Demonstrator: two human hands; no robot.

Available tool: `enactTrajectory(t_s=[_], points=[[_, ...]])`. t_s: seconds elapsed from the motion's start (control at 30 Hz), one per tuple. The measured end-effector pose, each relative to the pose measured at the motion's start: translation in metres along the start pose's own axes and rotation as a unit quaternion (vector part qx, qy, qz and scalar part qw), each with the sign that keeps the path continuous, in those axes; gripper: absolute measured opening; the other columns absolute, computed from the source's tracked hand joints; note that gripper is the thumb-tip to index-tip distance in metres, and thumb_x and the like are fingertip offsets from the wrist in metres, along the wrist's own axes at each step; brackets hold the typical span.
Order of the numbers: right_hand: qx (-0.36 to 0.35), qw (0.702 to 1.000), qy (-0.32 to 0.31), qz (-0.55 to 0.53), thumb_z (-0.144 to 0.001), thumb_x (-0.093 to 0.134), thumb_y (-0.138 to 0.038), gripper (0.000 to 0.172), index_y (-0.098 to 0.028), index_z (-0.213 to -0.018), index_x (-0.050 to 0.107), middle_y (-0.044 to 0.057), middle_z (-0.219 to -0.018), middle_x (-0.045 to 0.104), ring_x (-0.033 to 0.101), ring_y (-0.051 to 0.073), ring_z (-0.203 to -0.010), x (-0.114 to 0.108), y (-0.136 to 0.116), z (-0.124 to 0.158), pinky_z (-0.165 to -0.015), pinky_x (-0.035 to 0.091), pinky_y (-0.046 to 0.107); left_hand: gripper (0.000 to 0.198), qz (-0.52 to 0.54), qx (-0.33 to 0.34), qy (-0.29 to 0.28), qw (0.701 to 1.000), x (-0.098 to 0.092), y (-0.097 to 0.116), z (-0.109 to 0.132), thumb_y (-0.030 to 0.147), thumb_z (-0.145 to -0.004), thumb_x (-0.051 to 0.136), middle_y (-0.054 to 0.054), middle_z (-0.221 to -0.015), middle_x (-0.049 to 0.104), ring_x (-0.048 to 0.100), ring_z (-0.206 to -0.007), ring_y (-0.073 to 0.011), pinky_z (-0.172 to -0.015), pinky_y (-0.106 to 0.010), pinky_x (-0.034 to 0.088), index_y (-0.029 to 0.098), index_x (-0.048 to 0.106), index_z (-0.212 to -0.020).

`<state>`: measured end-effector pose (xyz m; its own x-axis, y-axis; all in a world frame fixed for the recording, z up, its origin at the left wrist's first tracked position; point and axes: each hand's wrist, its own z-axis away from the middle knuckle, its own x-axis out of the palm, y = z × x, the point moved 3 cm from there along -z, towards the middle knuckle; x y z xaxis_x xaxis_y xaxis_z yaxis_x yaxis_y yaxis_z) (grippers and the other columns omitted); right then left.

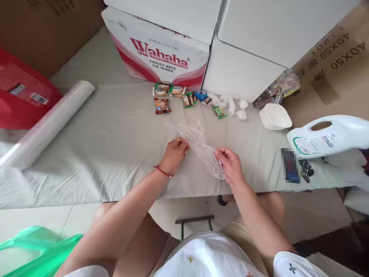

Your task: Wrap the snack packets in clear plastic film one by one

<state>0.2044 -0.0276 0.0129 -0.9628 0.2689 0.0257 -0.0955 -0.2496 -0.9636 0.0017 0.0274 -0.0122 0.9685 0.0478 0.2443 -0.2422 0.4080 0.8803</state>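
Note:
A crumpled clear plastic bag stretches between my two hands, just above the grey cloth. My left hand, with a red cord at the wrist, pinches the bag's left side. On the other side, my right hand grips its right edge between thumb and fingers. Beyond the bag lie several small wrapped snacks: a brown packet, a green-edged packet, a blue one and a green one. Some small white knotted bags lie to their right.
A Wahaha carton and a white box stand behind the snacks. A white bowl, a large white jug and a blurred dark item are on the right. At left lie a plastic roll and a red bag.

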Motion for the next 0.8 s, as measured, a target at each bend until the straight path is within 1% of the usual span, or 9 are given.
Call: enactTrajectory(t_s=[0.1,0.13,0.2,0.27,0.33,0.43,0.6,0.7,0.8], points=[[0.029,0.998,0.018,-0.049,-0.061,0.094,-0.052,0.043,-0.02,-0.073,0.069,-0.006,-0.061,0.053,0.037,0.005,-0.05,-0.01,0.0,-0.003,-0.044,0.028,0.02,0.02,0.004,0.001,0.019,1.0,-0.006,0.003,-0.003,0.032,-0.075,0.071,0.002,-0.071,0.06,0.046,-0.057,-0.0069,-0.051,-0.022,0.032,0.019,0.056,-0.072],[0.036,0.997,0.025,-0.06,-0.06,0.095,-0.052,0.044,-0.02,-0.073,0.068,-0.007,-0.061,0.053,0.037,0.004,-0.049,-0.013,-0.001,-0.004,-0.044,0.027,0.02,0.02,0.01,-0.003,0.021,1.0,-0.008,0.004,-0.003,0.031,-0.074,0.071,0.001,-0.073,0.062,0.049,-0.06,-0.0074,-0.053,-0.021,0.035,0.019,0.056,-0.072],[0.05,0.995,0.044,-0.079,-0.058,0.096,-0.052,0.046,-0.021,-0.074,0.067,-0.007,-0.063,0.055,0.036,0.004,-0.048,-0.022,-0.001,-0.004,-0.042,0.026,0.019,0.022,0.028,-0.016,0.023,0.999,-0.012,0.006,-0.004,0.031,-0.071,0.074,-0.002,-0.081,0.066,0.059,-0.068,-0.0099,-0.06,-0.022,0.046,0.018,0.056,-0.071],[0.055,0.993,0.063,-0.081,-0.056,0.096,-0.051,0.047,-0.021,-0.075,0.066,-0.006,-0.064,0.056,0.036,0.004,-0.048,-0.033,0.0,-0.004,-0.041,0.025,0.019,0.026,0.051,-0.039,0.008,0.998,-0.015,0.009,-0.003,0.032,-0.068,0.077,-0.003,-0.086,0.069,0.067,-0.077,-0.0135,-0.071,-0.027,0.055,0.018,0.056,-0.07],[0.059,0.992,0.08,-0.073,-0.055,0.097,-0.051,0.048,-0.021,-0.075,0.066,-0.006,-0.065,0.057,0.035,0.004,-0.047,-0.045,0.003,-0.004,-0.039,0.023,0.019,0.029,0.058,-0.063,-0.017,0.996,-0.017,0.012,-0.002,0.034,-0.066,0.081,-0.004,-0.086,0.071,0.071,-0.08,-0.0163,-0.076,-0.031,0.059,0.018,0.057,-0.072],[0.058,0.992,0.104,-0.046,-0.056,0.096,-0.053,0.048,-0.02,-0.075,0.066,-0.006,-0.064,0.057,0.034,0.004,-0.047,-0.065,0.01,-0.004,-0.039,0.022,0.02,0.033,0.025,-0.083,-0.04,0.995,-0.024,0.016,0.0,0.035,-0.064,0.085,-0.003,-0.081,0.071,0.072,-0.075,-0.0163,-0.072,-0.031,0.06,0.017,0.059,-0.076],[0.021,0.989,0.142,0.041,-0.06,0.092,-0.055,0.046,-0.019,-0.076,0.068,-0.004,-0.065,0.057,0.037,0.005,-0.048,-0.098,0.022,-0.004,-0.041,0.025,0.021,0.033,-0.079,-0.092,-0.04,0.992,-0.04,0.015,0.003,0.037,-0.067,0.084,-0.001,-0.074,0.069,0.07,-0.066,-0.0147,-0.066,-0.029,0.058,0.018,0.058,-0.073],[0.009,0.984,0.13,0.123,-0.065,0.087,-0.06,0.046,-0.02,-0.078,0.068,-0.003,-0.066,0.058,0.04,0.008,-0.05,-0.109,0.025,-0.006,-0.043,0.029,0.023,0.03,-0.13,-0.09,-0.04,0.987,-0.046,0.013,0.004,0.037,-0.071,0.081,0.0,-0.069,0.068,0.067,-0.062,-0.0138,-0.064,-0.029,0.056,0.018,0.058,-0.07],[-0.022,0.97,0.133,0.204,-0.072,0.079,-0.066,0.047,-0.021,-0.082,0.068,0.0,-0.069,0.062,0.047,0.012,-0.054,-0.116,0.023,-0.009,-0.046,0.034,0.025,0.025,-0.151,-0.082,-0.044,0.984,-0.049,0.013,0.005,0.035,-0.074,0.078,0.0,-0.066,0.066,0.065,-0.062,-0.0139,-0.064,-0.029,0.055,0.019,0.059,-0.07]])
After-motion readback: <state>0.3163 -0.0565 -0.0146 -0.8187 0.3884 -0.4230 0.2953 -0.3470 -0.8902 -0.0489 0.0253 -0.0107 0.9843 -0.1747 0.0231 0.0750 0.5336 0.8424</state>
